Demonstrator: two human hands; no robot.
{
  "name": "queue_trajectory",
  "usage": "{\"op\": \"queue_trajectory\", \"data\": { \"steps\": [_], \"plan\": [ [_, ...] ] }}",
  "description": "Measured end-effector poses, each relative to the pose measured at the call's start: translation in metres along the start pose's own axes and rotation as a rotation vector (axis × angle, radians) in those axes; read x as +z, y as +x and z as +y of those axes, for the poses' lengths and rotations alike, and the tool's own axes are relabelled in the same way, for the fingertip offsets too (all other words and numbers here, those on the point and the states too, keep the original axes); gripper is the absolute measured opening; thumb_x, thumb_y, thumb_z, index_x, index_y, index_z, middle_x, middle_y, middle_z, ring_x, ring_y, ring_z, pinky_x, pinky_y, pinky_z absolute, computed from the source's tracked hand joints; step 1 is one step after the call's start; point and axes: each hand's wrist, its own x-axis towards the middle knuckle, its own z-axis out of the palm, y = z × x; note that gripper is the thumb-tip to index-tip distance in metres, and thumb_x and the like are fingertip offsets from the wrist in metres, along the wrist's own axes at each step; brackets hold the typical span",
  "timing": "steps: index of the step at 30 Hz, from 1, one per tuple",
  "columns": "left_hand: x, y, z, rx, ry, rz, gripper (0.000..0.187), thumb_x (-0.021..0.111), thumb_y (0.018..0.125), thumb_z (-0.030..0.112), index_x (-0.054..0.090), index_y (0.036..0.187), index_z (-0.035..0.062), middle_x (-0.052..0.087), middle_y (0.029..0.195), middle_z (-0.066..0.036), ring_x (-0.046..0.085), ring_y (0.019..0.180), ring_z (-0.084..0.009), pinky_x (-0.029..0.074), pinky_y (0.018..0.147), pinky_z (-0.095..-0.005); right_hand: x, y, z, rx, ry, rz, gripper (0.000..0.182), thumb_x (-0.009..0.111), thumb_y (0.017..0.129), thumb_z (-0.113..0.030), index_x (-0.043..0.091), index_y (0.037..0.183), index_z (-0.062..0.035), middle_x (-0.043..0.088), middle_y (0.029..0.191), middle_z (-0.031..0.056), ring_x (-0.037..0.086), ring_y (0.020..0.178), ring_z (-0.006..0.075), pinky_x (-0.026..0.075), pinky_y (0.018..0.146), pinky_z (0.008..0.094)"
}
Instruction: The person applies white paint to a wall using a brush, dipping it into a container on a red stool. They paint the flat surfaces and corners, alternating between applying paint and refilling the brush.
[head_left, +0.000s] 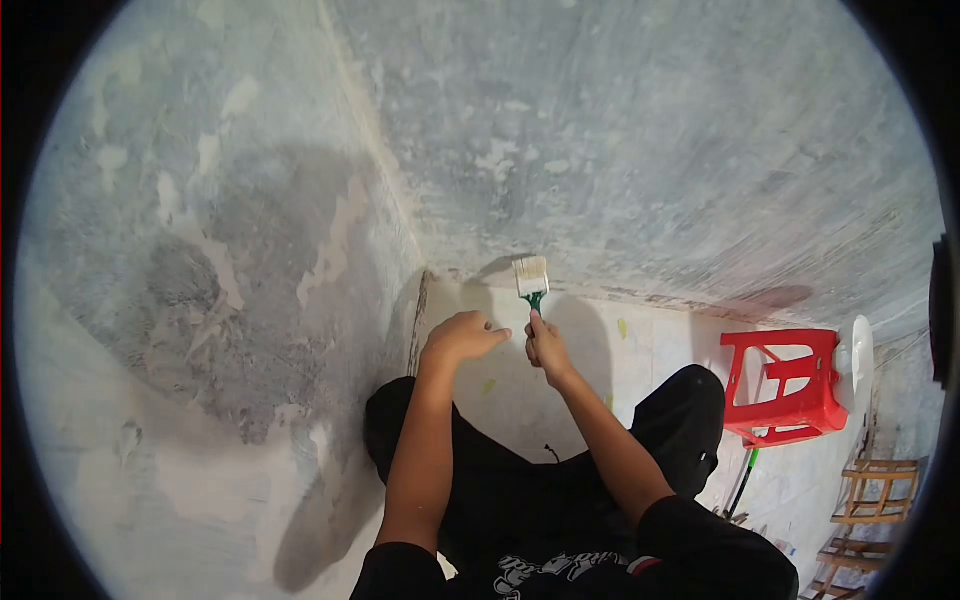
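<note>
My right hand (547,348) is wrapped round the green handle of a flat paintbrush (532,277). Its pale bristles point up toward the foot of the facing wall (620,150), and below them shows a light-coloured ferrule. Just to the left, my left hand (463,338) hovers over the floor with nothing seen in it, loosely curled, with thumb and finger apart and pointing toward the brush. Both hands are in front of my bent knees, near the corner where two walls meet the pale floor (500,390).
A patchy grey wall (230,300) rises close on my left. To the right a red plastic stool (785,388) carries a white bowl-like item (855,363), with a green-and-black stick (743,482) beside it. Wooden racks (880,490) stand at the lower right.
</note>
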Motion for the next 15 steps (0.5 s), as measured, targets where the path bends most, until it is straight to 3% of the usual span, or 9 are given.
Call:
{"op": "queue_trajectory", "data": {
  "steps": [1, 2, 4, 5, 7, 8, 10, 15],
  "plan": [
    [-0.009, -0.004, 0.007, -0.058, -0.011, -0.169, 0.064, 0.063, 0.087, 0.058, 0.074, 0.099, -0.0040, 0.073, 0.093, -0.025, 0.072, 0.091, -0.0377, 0.054, 0.080, -0.0429, 0.003, 0.005, 0.005, -0.029, -0.091, 0.003, 0.046, 0.048, 0.105, -0.050, 0.056, 0.088, -0.0080, 0.047, 0.051, 0.0008, 0.044, 0.041, 0.0162, 0.033, 0.041, 0.0327],
    [-0.013, -0.006, 0.012, -0.067, -0.021, -0.180, 0.064, 0.063, 0.087, 0.058, 0.074, 0.099, -0.0040, 0.073, 0.093, -0.025, 0.072, 0.091, -0.0377, 0.054, 0.080, -0.0429, 0.007, 0.014, 0.017, -0.013, -0.095, 0.002, 0.046, 0.048, 0.105, -0.050, 0.056, 0.088, -0.0080, 0.047, 0.051, 0.0008, 0.044, 0.041, 0.0162, 0.033, 0.041, 0.0327],
    [-0.015, -0.007, 0.019, -0.068, -0.044, -0.212, 0.063, 0.065, 0.088, 0.058, 0.073, 0.097, -0.0045, 0.072, 0.092, -0.025, 0.071, 0.088, -0.0332, 0.053, 0.080, -0.0411, 0.015, 0.034, 0.044, -0.292, -0.572, 0.071, 0.041, 0.054, 0.104, -0.043, 0.061, 0.100, -0.0026, 0.065, 0.069, 0.0093, 0.062, 0.062, 0.0287, 0.049, 0.059, 0.0400],
    [-0.013, -0.006, 0.018, -0.076, -0.054, -0.216, 0.063, 0.065, 0.088, 0.058, 0.073, 0.097, -0.0045, 0.072, 0.092, -0.025, 0.071, 0.088, -0.0332, 0.053, 0.080, -0.0411, 0.019, 0.039, 0.054, -0.282, -0.579, 0.064, 0.041, 0.054, 0.104, -0.043, 0.061, 0.100, -0.0026, 0.065, 0.069, 0.0093, 0.062, 0.062, 0.0287, 0.049, 0.059, 0.0400],
    [-0.008, -0.005, 0.014, -0.007, -0.114, -0.193, 0.061, 0.066, 0.088, 0.056, 0.073, 0.095, -0.0039, 0.072, 0.090, -0.025, 0.071, 0.086, -0.0350, 0.054, 0.079, -0.0414, 0.035, 0.045, 0.066, -0.641, -0.648, -0.092, 0.036, 0.057, 0.104, -0.036, 0.062, 0.110, -0.0006, 0.072, 0.098, 0.0158, 0.067, 0.090, 0.0360, 0.052, 0.081, 0.0435],
    [-0.006, -0.005, 0.013, -0.015, -0.123, -0.197, 0.061, 0.066, 0.088, 0.056, 0.073, 0.095, -0.0039, 0.072, 0.090, -0.025, 0.071, 0.086, -0.0350, 0.054, 0.079, -0.0414, 0.046, 0.048, 0.073, -0.631, -0.651, -0.100, 0.036, 0.057, 0.104, -0.036, 0.062, 0.110, -0.0006, 0.072, 0.098, 0.0158, 0.067, 0.090, 0.0360, 0.052, 0.081, 0.0435],
    [-0.003, -0.008, 0.010, 0.006, -0.125, -0.106, 0.060, 0.067, 0.087, 0.055, 0.073, 0.096, -0.0042, 0.072, 0.089, -0.026, 0.072, 0.086, -0.0365, 0.054, 0.080, -0.0423, 0.074, 0.055, 0.083, -1.243, -0.576, 0.142, 0.038, 0.059, 0.104, -0.034, 0.056, 0.084, -0.0021, 0.055, 0.071, 0.0020, 0.052, 0.067, 0.0216, 0.043, 0.065, 0.0353],
    [0.002, -0.015, 0.017, 0.082, -0.165, -0.020, 0.059, 0.068, 0.087, 0.052, 0.073, 0.099, -0.0050, 0.072, 0.091, -0.027, 0.072, 0.088, -0.0385, 0.055, 0.082, -0.0444, 0.117, 0.099, 0.068, -0.881, -0.618, 0.143, 0.041, 0.056, 0.105, -0.035, 0.053, 0.079, -0.0036, 0.048, 0.069, -0.0005, 0.044, 0.065, 0.0171, 0.039, 0.062, 0.0340]
  ]
}}
